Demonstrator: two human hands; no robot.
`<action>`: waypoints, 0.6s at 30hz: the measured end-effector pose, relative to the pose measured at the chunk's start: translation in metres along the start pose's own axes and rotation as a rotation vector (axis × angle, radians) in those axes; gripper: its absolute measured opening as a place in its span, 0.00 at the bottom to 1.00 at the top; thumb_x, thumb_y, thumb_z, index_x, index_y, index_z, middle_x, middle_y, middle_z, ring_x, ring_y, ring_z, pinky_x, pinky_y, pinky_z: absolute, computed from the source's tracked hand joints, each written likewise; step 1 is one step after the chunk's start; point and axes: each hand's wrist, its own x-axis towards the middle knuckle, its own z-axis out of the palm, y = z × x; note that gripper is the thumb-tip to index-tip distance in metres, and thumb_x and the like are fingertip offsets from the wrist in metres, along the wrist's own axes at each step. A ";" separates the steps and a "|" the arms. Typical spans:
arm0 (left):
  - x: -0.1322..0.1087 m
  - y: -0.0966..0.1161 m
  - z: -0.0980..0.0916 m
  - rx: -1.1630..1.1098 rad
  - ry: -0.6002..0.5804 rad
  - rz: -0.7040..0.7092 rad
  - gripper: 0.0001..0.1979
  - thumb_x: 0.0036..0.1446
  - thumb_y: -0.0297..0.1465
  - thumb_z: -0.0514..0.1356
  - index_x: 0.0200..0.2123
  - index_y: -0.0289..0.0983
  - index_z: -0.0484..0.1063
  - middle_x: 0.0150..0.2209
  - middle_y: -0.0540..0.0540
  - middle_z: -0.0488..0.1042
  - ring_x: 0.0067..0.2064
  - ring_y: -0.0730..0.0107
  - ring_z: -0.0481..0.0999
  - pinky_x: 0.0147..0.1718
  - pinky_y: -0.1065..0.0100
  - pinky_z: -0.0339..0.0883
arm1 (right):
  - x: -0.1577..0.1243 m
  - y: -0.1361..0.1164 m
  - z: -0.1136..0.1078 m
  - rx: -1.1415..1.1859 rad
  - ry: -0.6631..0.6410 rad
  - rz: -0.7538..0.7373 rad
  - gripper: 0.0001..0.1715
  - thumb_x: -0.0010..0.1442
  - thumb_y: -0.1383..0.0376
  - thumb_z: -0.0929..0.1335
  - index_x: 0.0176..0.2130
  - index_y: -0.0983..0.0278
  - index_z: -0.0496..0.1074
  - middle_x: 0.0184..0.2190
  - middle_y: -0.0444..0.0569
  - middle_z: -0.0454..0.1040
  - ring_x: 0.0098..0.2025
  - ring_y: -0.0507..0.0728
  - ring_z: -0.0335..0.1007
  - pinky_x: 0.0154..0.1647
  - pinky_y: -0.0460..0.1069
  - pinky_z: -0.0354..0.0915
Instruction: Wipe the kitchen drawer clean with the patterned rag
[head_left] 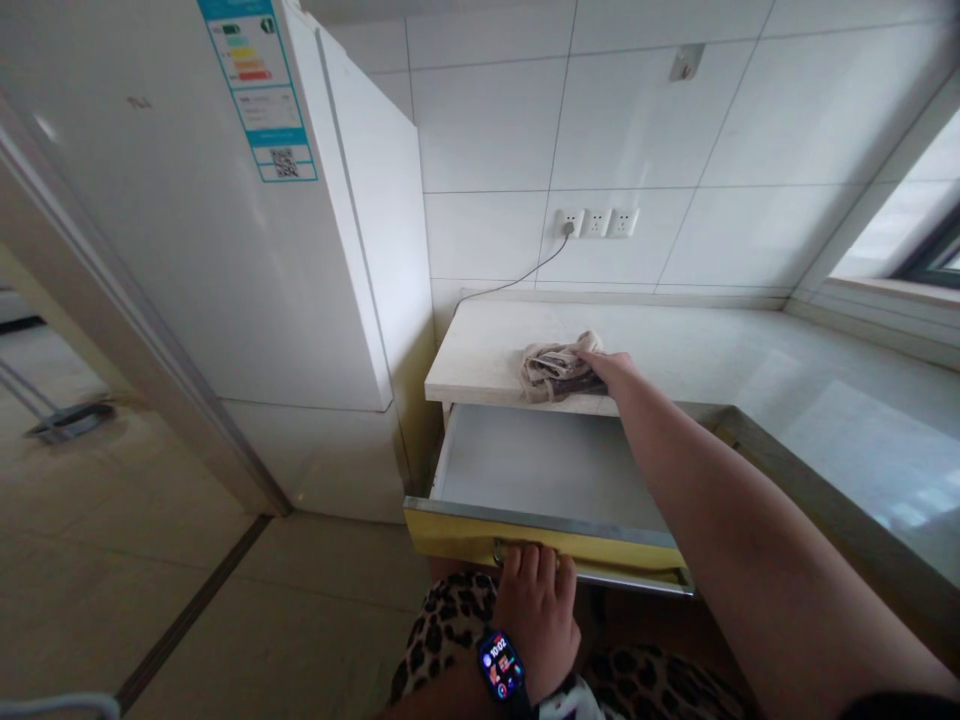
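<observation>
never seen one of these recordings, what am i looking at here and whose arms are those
There is no machine here. A person wears a camera on the head, so this single picture looks forward and down at their own two bare arms in a kitchen.

The left hand, with a smartwatch on its wrist, has its fingers curled over the front edge of an open yellow-fronted drawer. What shows of the drawer's inside is bare.

The right hand reaches across to the pale countertop above the drawer and rests on a crumpled beige cloth; whether it grips the cloth is hard to tell.

To the left stands a white fridge. A cable is plugged into the wall sockets on the tiled wall.
</observation>
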 end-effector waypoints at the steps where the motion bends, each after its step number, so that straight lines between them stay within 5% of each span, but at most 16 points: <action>1: -0.001 0.002 -0.001 -0.010 -0.012 -0.007 0.24 0.57 0.38 0.60 0.56 0.38 0.66 0.48 0.40 0.68 0.49 0.51 0.64 0.55 0.47 0.58 | 0.000 0.000 0.000 -0.022 0.006 0.044 0.30 0.43 0.51 0.78 0.40 0.65 0.70 0.36 0.61 0.73 0.45 0.68 0.70 0.38 0.58 0.67; 10: -0.016 0.017 0.004 -0.051 -0.106 -0.117 0.25 0.56 0.36 0.59 0.57 0.38 0.67 0.51 0.39 0.69 0.52 0.47 0.65 0.59 0.43 0.55 | -0.019 -0.003 -0.002 -0.052 0.065 0.160 0.23 0.35 0.59 0.79 0.29 0.63 0.70 0.26 0.49 0.71 0.32 0.60 0.70 0.29 0.53 0.66; 18: -0.028 0.017 -0.010 -0.090 -0.263 -0.060 0.31 0.57 0.40 0.58 0.63 0.37 0.63 0.57 0.34 0.67 0.57 0.41 0.64 0.59 0.39 0.55 | -0.044 -0.007 -0.003 0.124 0.140 0.061 0.31 0.37 0.65 0.76 0.42 0.63 0.67 0.34 0.47 0.73 0.34 0.56 0.70 0.32 0.48 0.66</action>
